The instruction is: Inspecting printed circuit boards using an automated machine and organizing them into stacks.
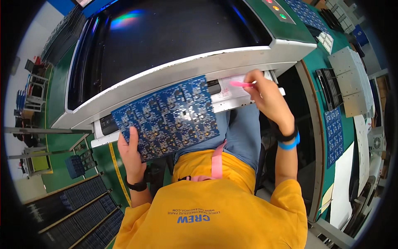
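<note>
A large blue circuit board panel point(168, 118), crowded with small components, is tilted above my lap. My left hand point(131, 152) grips its lower left corner, thumb on top and the fingers hidden beneath. My right hand point(267, 97) is raised to the right of the panel, apart from it. Between thumb and fingers it pinches a slim pink tool point(241, 84), perhaps tweezers, whose tip points left. Under that tip lies a white sheet with red marks point(225, 89) on the pull-out tray point(232, 103). A dark keyboard point(108, 124) is partly covered by the panel.
Ahead stands a machine with a white front edge point(174, 66) and dark bed point(178, 37); lit buttons point(276, 8) are at its right. Along the right, a green bench point(331, 199) bears another blue panel point(333, 137) and a black rack point(329, 89). Racks of boards point(78, 207) stand lower left.
</note>
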Demonstrator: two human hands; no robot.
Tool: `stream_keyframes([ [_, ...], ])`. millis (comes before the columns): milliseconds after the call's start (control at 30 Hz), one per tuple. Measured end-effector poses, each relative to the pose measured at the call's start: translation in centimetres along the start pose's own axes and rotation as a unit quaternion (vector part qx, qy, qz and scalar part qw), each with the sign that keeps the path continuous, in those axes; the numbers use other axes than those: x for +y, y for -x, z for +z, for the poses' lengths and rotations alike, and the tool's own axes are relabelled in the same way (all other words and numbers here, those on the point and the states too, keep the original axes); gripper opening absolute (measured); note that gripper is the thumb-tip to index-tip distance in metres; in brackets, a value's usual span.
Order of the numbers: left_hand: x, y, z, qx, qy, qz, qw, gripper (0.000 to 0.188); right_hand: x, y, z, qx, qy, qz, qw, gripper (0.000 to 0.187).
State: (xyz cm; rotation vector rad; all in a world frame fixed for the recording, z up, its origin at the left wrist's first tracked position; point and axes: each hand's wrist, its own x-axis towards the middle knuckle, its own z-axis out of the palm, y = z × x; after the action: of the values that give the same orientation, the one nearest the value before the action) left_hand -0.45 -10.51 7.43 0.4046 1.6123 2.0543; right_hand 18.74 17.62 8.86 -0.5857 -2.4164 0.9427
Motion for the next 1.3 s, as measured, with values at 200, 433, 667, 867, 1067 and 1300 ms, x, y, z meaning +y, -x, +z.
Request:
stream_keyframes([
  [200, -0.1, 0.6, 3.2, -0.056, -0.068, 0.037, 0.995, 0.023, -7.5, 2.9, 1.7, 0.262, -0.384, -0.051, 0.884, 0.056],
  [433, -0.8, 2.8, 6.2, -0.093, -0.094, 0.078, 0.988, 0.024, -8.9, 2.5, 5.9, 0.311, -0.364, -0.039, 0.877, 0.013],
  [667, -0.9, 3.5, 6.8, -0.082, -0.01, 0.052, 0.995, 0.025, -7.9, 2.7, 7.0, 0.325, -0.321, -0.09, 0.885, 0.024],
  [867, -1.4, 3.9, 6.4, -0.102, -0.033, 0.07, 0.992, 0.025, -7.7, 3.1, 7.5, 0.323, -0.239, -0.084, 0.912, 0.023],
  [1067, -2.0, 3.5, 6.0, -0.079, -0.024, 0.07, 0.994, 0.025, -8.1, 2.2, 7.1, 0.359, -0.337, -0.081, 0.866, 0.022],
  [1300, -0.4, 1.1, 4.9, -0.084, 0.026, 0.003, 0.996, 0.025, -6.2, 2.6, 3.5, 0.405, -0.203, -0.045, 0.89, 0.033],
])
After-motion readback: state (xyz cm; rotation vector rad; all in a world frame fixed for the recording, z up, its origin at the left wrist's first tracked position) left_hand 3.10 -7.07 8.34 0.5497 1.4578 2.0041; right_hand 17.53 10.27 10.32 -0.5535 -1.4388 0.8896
